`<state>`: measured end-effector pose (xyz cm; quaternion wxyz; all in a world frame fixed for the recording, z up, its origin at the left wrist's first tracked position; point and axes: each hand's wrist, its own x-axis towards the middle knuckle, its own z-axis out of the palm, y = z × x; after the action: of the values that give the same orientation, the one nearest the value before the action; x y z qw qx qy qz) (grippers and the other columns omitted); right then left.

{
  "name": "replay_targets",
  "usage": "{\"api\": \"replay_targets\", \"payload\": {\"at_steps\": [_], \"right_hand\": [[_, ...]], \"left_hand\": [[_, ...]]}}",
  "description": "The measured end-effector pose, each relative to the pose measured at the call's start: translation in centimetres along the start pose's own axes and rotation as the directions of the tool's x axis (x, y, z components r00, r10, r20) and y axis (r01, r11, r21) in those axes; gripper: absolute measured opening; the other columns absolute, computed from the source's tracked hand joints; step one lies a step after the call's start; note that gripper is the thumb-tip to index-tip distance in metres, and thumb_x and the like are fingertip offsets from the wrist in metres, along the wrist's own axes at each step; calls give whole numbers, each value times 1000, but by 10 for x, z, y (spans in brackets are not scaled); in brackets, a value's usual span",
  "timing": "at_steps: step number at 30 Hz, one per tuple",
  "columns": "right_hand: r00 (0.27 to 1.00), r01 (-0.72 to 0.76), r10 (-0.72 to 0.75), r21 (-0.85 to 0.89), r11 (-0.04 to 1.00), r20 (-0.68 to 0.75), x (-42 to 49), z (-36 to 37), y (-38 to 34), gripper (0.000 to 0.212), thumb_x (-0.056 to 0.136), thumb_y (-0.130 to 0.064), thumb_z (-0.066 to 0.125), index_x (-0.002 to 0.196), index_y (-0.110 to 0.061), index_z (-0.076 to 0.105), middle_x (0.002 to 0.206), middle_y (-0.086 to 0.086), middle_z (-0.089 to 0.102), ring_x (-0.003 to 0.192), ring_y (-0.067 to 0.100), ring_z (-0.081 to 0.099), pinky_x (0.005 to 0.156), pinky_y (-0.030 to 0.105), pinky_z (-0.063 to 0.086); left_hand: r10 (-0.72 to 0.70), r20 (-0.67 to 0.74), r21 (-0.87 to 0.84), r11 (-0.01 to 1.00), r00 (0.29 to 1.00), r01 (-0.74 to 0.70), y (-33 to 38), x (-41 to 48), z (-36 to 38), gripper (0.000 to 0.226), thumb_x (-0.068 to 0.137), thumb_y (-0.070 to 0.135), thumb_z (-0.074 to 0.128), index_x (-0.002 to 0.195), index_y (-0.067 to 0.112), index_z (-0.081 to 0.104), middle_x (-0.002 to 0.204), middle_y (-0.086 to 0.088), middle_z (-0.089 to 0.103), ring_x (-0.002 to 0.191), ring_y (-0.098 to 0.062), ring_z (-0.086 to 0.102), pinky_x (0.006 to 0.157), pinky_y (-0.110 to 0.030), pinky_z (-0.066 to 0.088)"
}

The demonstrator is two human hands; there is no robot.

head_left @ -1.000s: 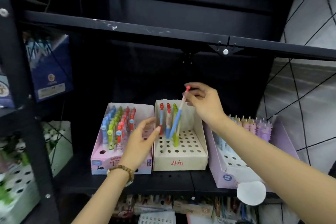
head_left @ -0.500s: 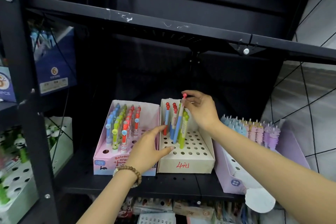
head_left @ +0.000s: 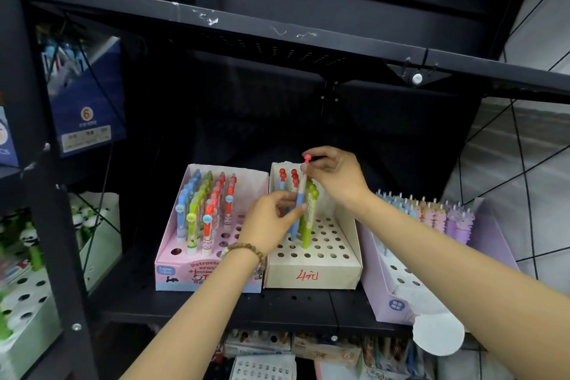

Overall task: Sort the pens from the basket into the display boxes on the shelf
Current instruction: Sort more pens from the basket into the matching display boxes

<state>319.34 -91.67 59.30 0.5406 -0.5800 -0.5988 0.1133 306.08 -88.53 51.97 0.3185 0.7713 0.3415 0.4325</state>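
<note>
Pen (head_left: pixel 303 188) now upright in white box (head_left: pixel 311 276); R hand (head_left: pixel 336 176) fingers pinch cap, L hand (head_left: pixel 268 222) moved in, pinching barrel. Nearly seated.

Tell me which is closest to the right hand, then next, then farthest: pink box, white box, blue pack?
1. white box, directly below the right hand.
2. pink box, just left of it.
3. blue pack, far left, higher up.

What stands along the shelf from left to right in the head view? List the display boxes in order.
Pink display box → white display box with red writing on its front → lilac display box.
</note>
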Motion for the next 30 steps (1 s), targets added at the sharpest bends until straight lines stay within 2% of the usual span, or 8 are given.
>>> {"api": "replay_targets", "payload": {"at_steps": [5,9,13,16,19,23,27,30], "right_hand": [[996,36,-30,-83,996,79,1,-4,-5,18,83,-9,69,97,-19,66,78,-2,69,77,8,66,77,20,53],[987,-7,38,-188,982,159,-9,0,3,12,85,-14,68,97,-15,67,87,4,71,86,17,66,83,28,52],[991,37,-11,-202,979,130,-16,2,9,16,85,-19,69,99,-13,72,93,-2,70,90,13,63,85,24,50],[984,47,14,-334,941,178,-13,6,10,15,84,-20,69,97,-15,73,84,-10,58,84,8,53,75,20,41],[980,69,14,-403,913,198,-14,8,7,17,86,-19,67,101,-14,73,83,-14,54,86,7,50,78,21,37],[985,-22,58,-213,977,165,-28,-12,0,30,88,-21,65,118,-16,64,112,-3,63,98,13,58,86,17,44],[991,-52,67,-126,991,115,-73,-61,6,34,90,-23,62,124,-21,59,117,-7,63,102,1,59,89,10,45],[972,-153,166,-87,984,166,-134,-103,18,29,88,-30,62,116,-34,63,115,-16,66,104,-3,60,90,15,48]], "left_hand": [[-28,-136,-41,999,990,22,1,16,6,25,84,25,69,105,12,68,86,9,64,77,0,59,68,-5,46],[-55,-4,93,994,999,55,-7,17,0,18,80,26,74,92,12,71,80,4,68,70,0,60,57,-2,44],[-43,56,-24,999,998,44,-7,20,-6,8,80,24,74,83,21,66,78,8,66,75,-2,64,67,-12,50],[-74,113,43,997,991,69,-8,22,-7,9,78,20,76,77,17,67,63,11,62,53,9,57,54,-5,45],[-161,186,70,986,969,150,-3,22,-13,16,79,21,75,86,8,69,55,7,62,38,4,53,45,-10,44],[-142,138,121,985,980,125,5,3,-18,31,83,27,71,107,10,66,80,6,69,59,3,59,57,-9,48],[7,5,57,998,1000,-7,19,-55,-12,37,78,50,64,112,37,55,99,26,61,87,10,57,68,-4,46],[74,143,-144,988,987,-53,38,-105,16,45,71,65,57,110,45,56,105,32,62,99,11,55,82,-9,46]]}}
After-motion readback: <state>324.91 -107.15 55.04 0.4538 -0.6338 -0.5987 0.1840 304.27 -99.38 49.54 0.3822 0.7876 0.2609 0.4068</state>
